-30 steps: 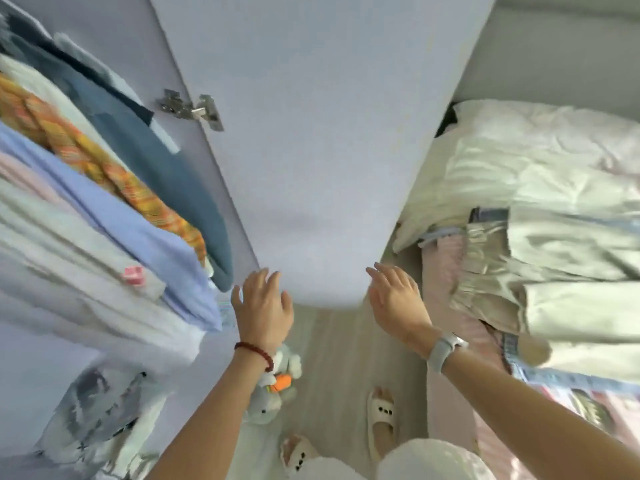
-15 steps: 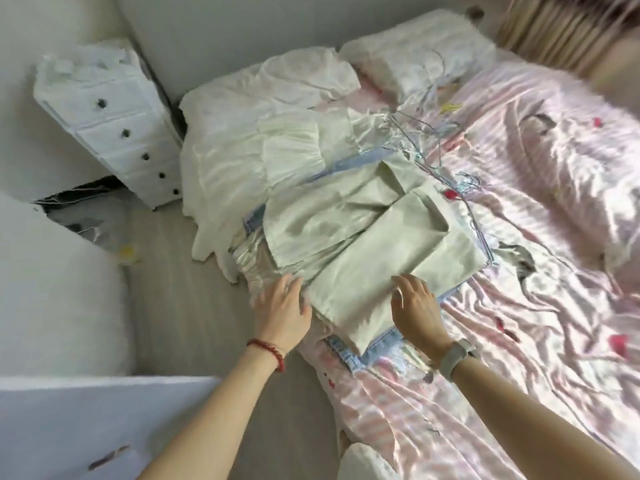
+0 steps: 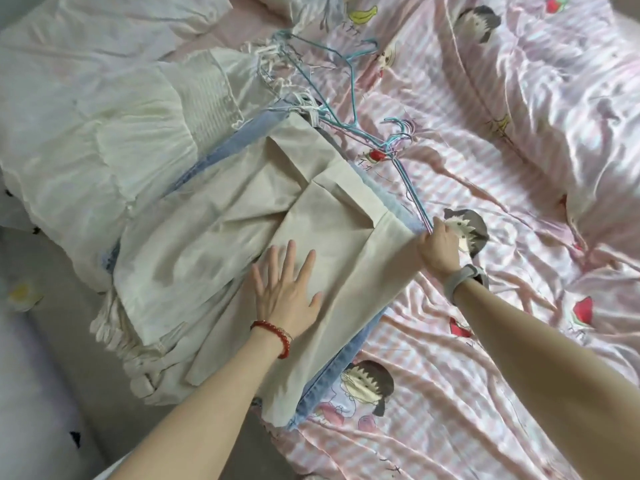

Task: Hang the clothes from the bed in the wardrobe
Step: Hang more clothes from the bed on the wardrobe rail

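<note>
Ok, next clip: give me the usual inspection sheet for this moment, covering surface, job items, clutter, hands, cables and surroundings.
Surface: bed sheet, pink striped with cartoon prints, rumpled.
Job's things: beige garment on top of a pile, blue denim under it, cream ruffled garment further left; wire hangers bunched at the pile's far edge.
Clutter: white pillow or bedding at far left.
Hands: left hand flat on the beige garment, fingers spread; right hand grips the garment's corner by the hanger wires.
Cables: nothing seen.
Surroundings: grey floor beside the bed.
</note>
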A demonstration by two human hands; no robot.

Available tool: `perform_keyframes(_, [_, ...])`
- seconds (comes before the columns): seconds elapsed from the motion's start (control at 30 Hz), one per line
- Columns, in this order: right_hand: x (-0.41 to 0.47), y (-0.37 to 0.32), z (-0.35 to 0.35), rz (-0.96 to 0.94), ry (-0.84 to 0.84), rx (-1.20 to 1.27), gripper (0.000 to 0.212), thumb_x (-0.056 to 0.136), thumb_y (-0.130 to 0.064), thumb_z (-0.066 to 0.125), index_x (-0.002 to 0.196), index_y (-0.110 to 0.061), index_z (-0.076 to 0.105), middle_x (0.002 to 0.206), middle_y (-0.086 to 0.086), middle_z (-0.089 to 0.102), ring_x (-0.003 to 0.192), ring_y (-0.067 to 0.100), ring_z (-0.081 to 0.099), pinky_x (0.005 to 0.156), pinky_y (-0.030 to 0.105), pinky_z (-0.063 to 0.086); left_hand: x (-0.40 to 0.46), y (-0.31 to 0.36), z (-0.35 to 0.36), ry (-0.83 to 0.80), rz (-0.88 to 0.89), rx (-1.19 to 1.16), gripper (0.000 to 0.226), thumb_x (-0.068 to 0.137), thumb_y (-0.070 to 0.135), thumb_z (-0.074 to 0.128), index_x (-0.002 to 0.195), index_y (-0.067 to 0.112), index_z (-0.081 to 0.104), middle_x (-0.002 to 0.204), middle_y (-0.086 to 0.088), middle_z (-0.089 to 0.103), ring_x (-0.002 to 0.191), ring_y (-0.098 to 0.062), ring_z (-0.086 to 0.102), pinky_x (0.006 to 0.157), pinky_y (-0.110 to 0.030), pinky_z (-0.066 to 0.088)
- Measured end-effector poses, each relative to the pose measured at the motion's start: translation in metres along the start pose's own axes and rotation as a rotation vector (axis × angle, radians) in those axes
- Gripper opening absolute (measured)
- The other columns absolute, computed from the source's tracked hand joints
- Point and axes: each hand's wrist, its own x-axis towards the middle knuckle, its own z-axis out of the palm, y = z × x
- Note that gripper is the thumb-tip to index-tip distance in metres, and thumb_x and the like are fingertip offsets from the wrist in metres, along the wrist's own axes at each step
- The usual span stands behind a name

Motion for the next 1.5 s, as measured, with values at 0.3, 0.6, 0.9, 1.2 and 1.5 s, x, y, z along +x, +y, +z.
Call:
perform_keyframes(0.3, [0.046, 0.005, 0.012, 0.002, 0.130, 0.136, 0.026, 0.093, -0.013, 0.041, 0.101, 0.006, 0.057, 0.101, 0.031, 0.058, 0.097, 0.042, 0.052, 0.074, 0.037, 0.033, 0.023, -0.010, 0.017, -0.225, -0.039, 0.097, 0.079, 0.084, 0.061, 0.042, 0.143, 0.040, -0.007, 0.154, -0.001, -0.019, 0.140, -0.028, -0.018, 0.112, -0.052, -0.002])
perform_keyframes(0.6, [-0.008, 0.011, 0.003, -0.155, 0.288, 0.415, 0.013, 0.095, -0.011, 0.036, 0.094, -0.013, 0.049, 0.086, -0.009, 0.058, 0.071, 0.018, 0.065, 0.067, 0.036, 0.046, 0.025, -0.011, 0.015, -0.264, -0.052, 0.079, 0.077, 0.085, 0.057, 0.045, 0.144, 0.041, -0.003, 0.155, 0.002, -0.016, 0.141, -0.025, -0.017, 0.113, -0.049, -0.002])
perform_keyframes(0.9, [-0.040, -0.031, -0.065, -0.564, 0.345, 0.307, 0.013, 0.093, -0.003, 0.042, 0.099, -0.002, 0.053, 0.093, 0.004, 0.070, 0.061, 0.022, 0.068, 0.056, 0.032, 0.045, 0.020, -0.021, -0.101, 0.284, -0.029, -0.375, 0.047, 0.089, 0.011, 0.052, 0.135, 0.008, 0.042, 0.148, -0.014, 0.027, 0.136, -0.028, 0.026, 0.110, -0.032, 0.020])
perform_keyframes(1.2, [-0.093, -0.146, -0.140, -1.060, 0.515, 0.270, 0.039, 0.086, -0.025, 0.033, 0.098, -0.002, 0.063, 0.081, 0.010, 0.073, 0.058, 0.030, 0.068, 0.047, 0.039, 0.053, -0.030, -0.051, -0.276, 0.856, -0.056, -0.076, 0.052, 0.097, 0.023, 0.036, 0.145, 0.015, 0.021, 0.153, -0.006, 0.020, 0.142, -0.023, 0.012, 0.113, -0.045, 0.004])
perform_keyframes(1.5, [-0.207, -0.263, -0.125, -1.284, 0.711, 0.324, 0.028, 0.089, -0.019, 0.042, 0.087, -0.007, 0.068, 0.075, 0.011, 0.065, 0.066, 0.031, 0.060, 0.065, 0.037, 0.036, -0.236, -0.134, -0.284, 1.164, -0.185, -0.157, 0.010, 0.090, 0.008, 0.055, 0.086, 0.001, 0.062, 0.085, -0.012, 0.061, 0.079, -0.028, 0.058, 0.073, -0.034, 0.044])
